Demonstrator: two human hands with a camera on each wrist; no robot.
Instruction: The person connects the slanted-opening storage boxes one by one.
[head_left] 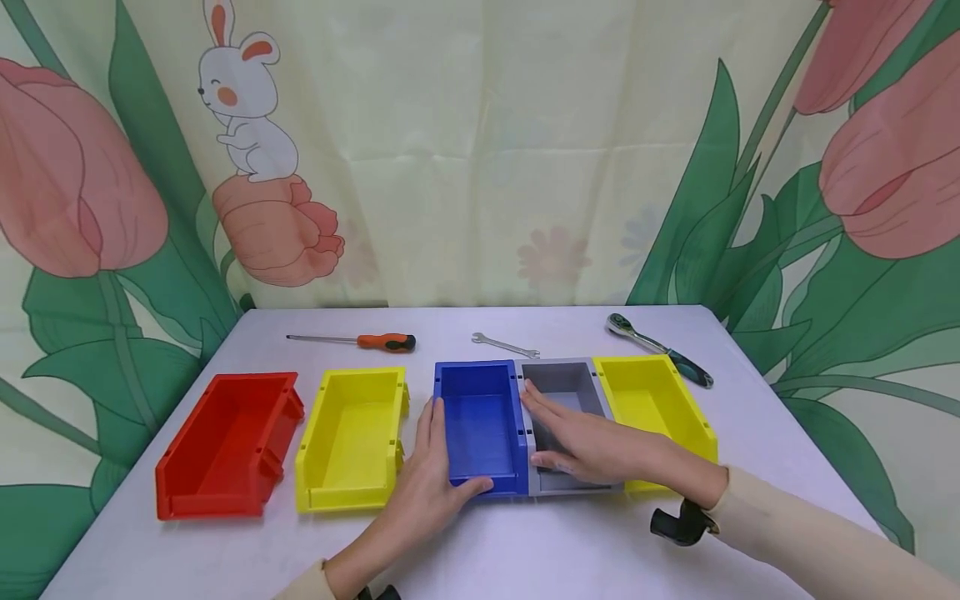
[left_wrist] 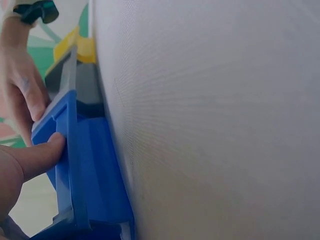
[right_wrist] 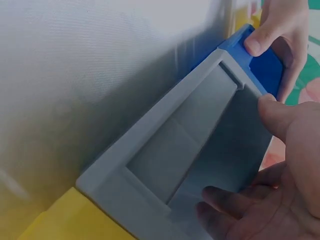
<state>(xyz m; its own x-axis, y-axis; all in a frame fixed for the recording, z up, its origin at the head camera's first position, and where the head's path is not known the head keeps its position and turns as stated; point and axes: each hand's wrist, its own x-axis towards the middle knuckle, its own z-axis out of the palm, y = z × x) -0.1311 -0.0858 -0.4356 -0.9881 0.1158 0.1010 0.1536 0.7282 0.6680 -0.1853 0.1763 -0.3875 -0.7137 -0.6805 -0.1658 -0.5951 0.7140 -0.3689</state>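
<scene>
While the left hand (head_left: 431,479) grips the front left corner of the blue bin (head_left: 480,425), the right hand (head_left: 577,437) reaches into the gray bin (head_left: 566,385) immediately to its right. Left fingers: nearly straight along the outer left wall, thumb over the front rim. Right fingers: extended and parted, thumb spread away, enclosing no object; the tips lie at the gray bin's left side. Because the right wrist view is dim, firm contact there cannot be confirmed.

The blue bin, the gray bin and the right yellow bin (head_left: 652,396) stand side by side on the white surface (head_left: 570,550). The left yellow bin (head_left: 352,433) stands apart, left of the blue bin; the red bin (head_left: 221,442) occupies the far left. Behind the row lie, left to right, an orange-handled screwdriver (head_left: 375,342), a wrench (head_left: 506,345) and a ratchet (head_left: 658,349).
</scene>
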